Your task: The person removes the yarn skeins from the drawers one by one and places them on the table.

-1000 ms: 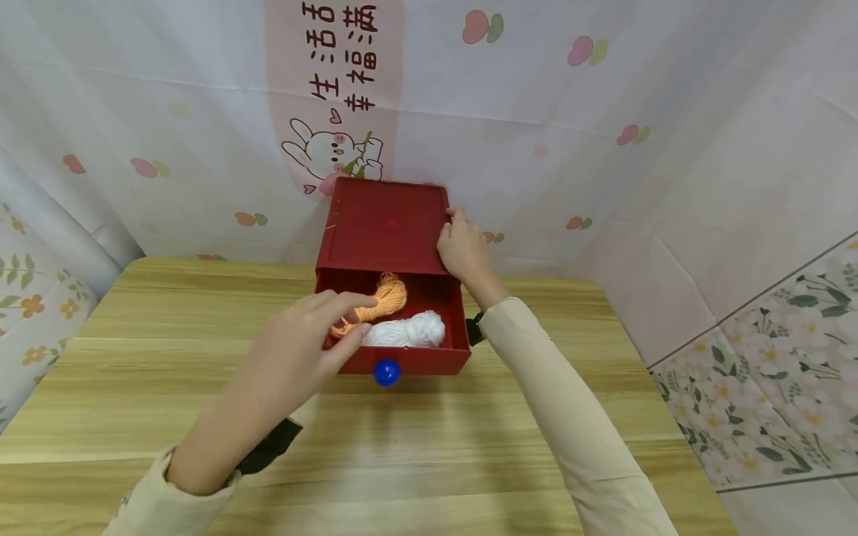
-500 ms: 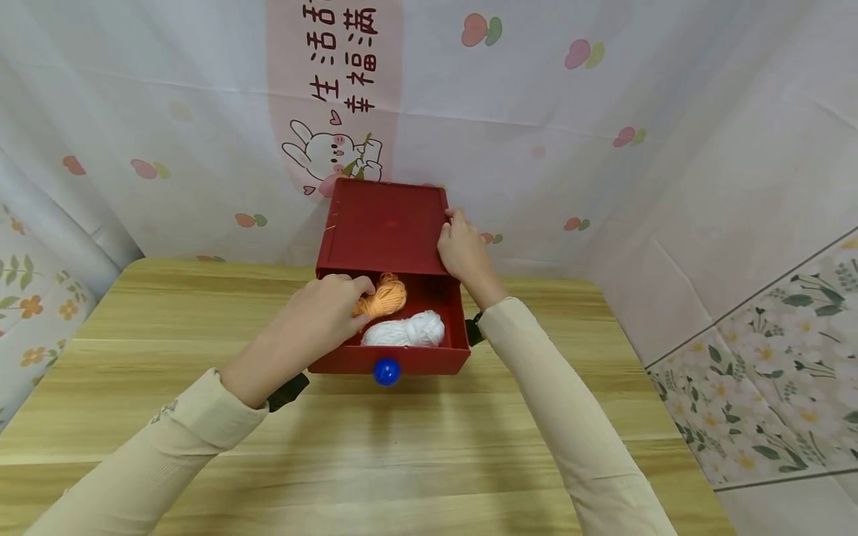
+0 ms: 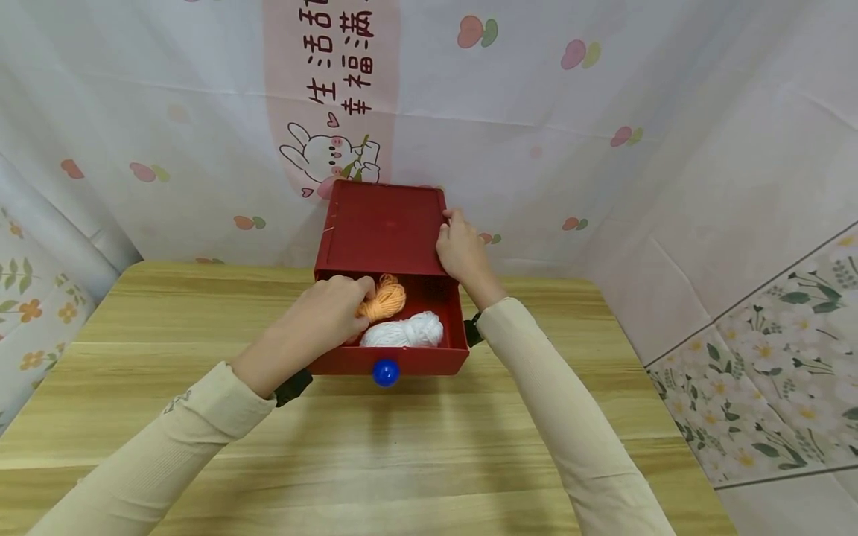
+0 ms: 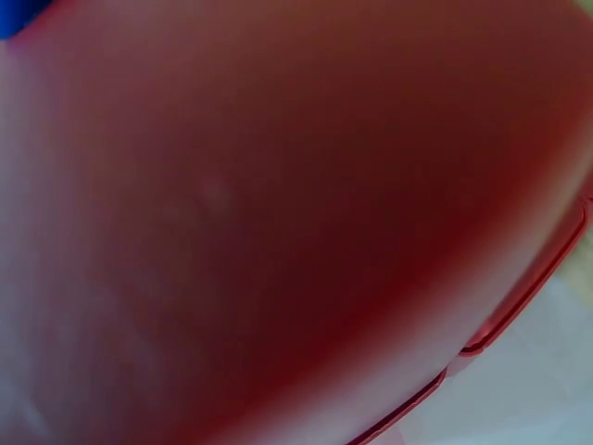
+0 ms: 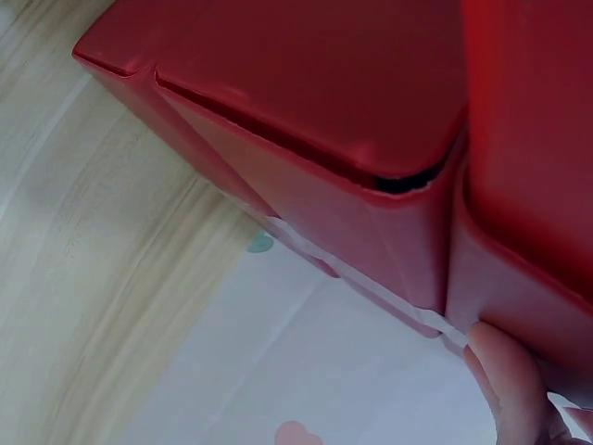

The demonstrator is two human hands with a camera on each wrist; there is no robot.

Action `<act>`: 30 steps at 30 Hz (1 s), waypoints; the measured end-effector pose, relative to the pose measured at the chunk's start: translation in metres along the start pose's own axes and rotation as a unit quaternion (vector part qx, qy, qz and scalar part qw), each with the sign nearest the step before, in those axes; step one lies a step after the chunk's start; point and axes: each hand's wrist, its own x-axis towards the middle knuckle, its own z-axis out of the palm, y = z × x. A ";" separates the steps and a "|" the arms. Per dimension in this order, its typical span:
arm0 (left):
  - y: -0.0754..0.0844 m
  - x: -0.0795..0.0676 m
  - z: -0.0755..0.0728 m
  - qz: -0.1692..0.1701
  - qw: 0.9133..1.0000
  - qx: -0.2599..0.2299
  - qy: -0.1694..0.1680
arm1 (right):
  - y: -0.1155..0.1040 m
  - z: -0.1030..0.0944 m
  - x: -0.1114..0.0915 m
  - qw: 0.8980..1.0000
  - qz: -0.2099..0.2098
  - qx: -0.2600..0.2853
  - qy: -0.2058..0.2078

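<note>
A red drawer box (image 3: 387, 227) stands at the back of the table with its drawer (image 3: 429, 362) pulled out. In the head view my left hand (image 3: 325, 313) reaches over the drawer's left side, fingers curled down around a hank of orange yarn (image 3: 387, 299); the fingertips and the hank's left end are hidden. Beside it in the drawer lies a hank of white yarn (image 3: 404, 330). My right hand (image 3: 464, 251) holds the box's right side, fingers bent at its upper edge. In the right wrist view a finger (image 5: 508, 375) presses the red wall.
A round blue knob (image 3: 386, 372) sticks out from the drawer front. Behind the wooden table (image 3: 415, 454) hangs a white printed curtain (image 3: 509, 141), close to the box's back. A tiled-looking floral panel (image 3: 764, 372) borders the right side.
My left hand has come forward and down into the drawer, its fingers closing on the orange yarn. The right hand stays at the box's side.
</note>
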 end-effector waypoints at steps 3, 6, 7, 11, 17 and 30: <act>-0.001 0.000 0.000 -0.009 1.000 -0.013 0.002 | 0.001 0.001 0.000 1.000 -0.002 0.003 0.002; -0.002 -0.001 -0.002 -0.016 0.999 -0.029 0.009 | 0.001 0.002 0.000 1.000 -0.001 0.005 0.005; -0.002 -0.002 -0.003 -0.016 0.999 -0.035 0.013 | 0.002 0.002 0.000 1.000 -0.001 0.005 0.006; -0.002 -0.009 -0.010 -0.012 0.998 -0.061 0.033 | 0.002 0.002 0.000 1.000 0.001 0.009 0.007; 0.000 -0.028 -0.024 -0.009 0.993 -0.089 0.079 | 0.003 0.001 0.001 1.000 0.000 0.013 0.007; -0.034 -0.082 -0.034 -0.026 0.978 -0.120 0.166 | 0.003 0.002 0.001 1.000 0.001 0.026 0.013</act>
